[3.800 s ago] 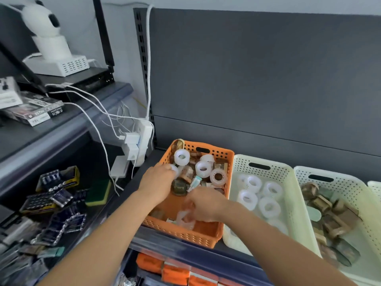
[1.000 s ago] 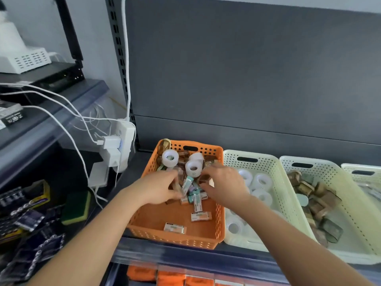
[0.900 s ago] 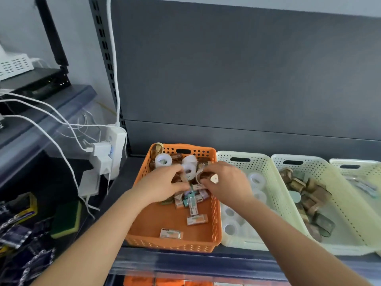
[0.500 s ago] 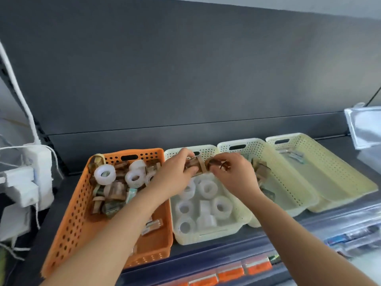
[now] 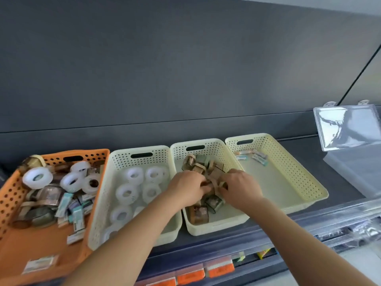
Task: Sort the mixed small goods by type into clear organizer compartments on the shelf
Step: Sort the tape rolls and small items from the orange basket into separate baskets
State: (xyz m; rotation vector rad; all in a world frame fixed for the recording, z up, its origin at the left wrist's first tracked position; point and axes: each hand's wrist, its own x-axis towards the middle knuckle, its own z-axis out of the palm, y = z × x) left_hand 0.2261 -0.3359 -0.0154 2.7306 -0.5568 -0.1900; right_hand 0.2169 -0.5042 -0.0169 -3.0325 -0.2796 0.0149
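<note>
An orange basket (image 5: pixel 41 242) at the left holds mixed goods: white tape rolls (image 5: pixel 37 177), brown tape rolls and small packets (image 5: pixel 78 217). To its right, the first cream basket (image 5: pixel 123 159) holds white tape rolls (image 5: pixel 133 175). The second cream basket (image 5: pixel 214 228) holds brown tape rolls (image 5: pixel 195 162). Both my hands are down in this basket on the pile. My left hand (image 5: pixel 186 190) and my right hand (image 5: pixel 237 186) have fingers curled round brown tape rolls between them. The third cream basket (image 5: pixel 278 182) has a few small packets (image 5: pixel 255 156) at its far end.
A clear plastic organizer box (image 5: pixel 358 174) with its lid (image 5: pixel 348 126) raised stands at the right end of the shelf. A dark back panel rises behind the baskets. Orange price tags (image 5: pixel 220 269) line the shelf's front edge below.
Both hands carried brown tape rolls from the orange basket to the right, over the white-roll basket, and lowered them into the second cream basket. The view swung right.
</note>
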